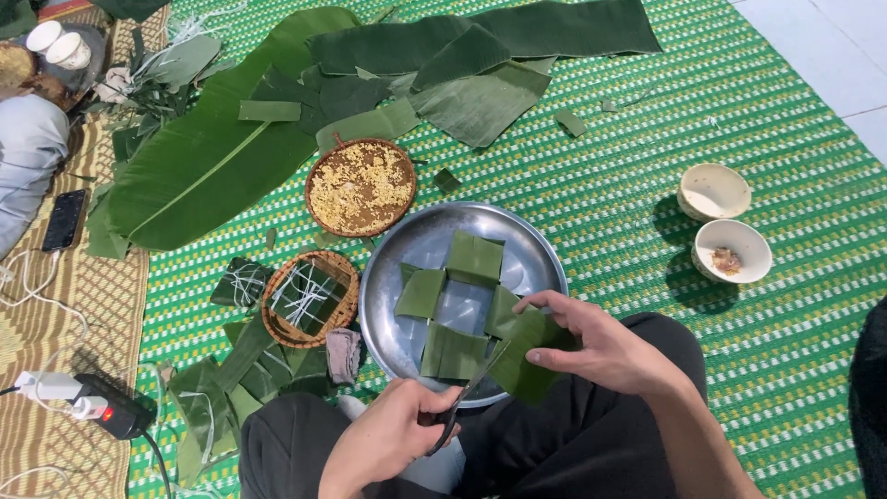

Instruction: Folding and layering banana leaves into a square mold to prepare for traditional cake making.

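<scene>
Pinched between thumb and fingers of the right hand [605, 346] is a folded piece of dark green banana leaf [525, 356], held flat over the near rim of the round silver metal tray [531, 245], probably so trimmings drop into the tray and not on the lap. Left hand [393, 434] is closed round the handles of a pair of dark scissors [467, 393]; blades angle up toward the leaf's near edge, tips touching or almost touching it; how far the blades are parted cannot be told. Inside the tray lie four cut green leaf squares [474, 257], arranged round a bare centre, overlapping slightly, as if laid out for wrapping. Left of the tray: a small round woven basket [309, 298] holding a leaf parcel tied with white string, with more tied parcels beside it. Beyond the tray: a round woven dish of yellow grain [360, 188], within arm's reach. Farther beyond the tray, large whole banana leaves [199, 162] spread over the green woven mat [647, 139]. Right of the tray, well apart: two pale ceramic bowls [725, 231]. Far left of the tray: a black phone [65, 219] and a power strip [88, 399].
</scene>
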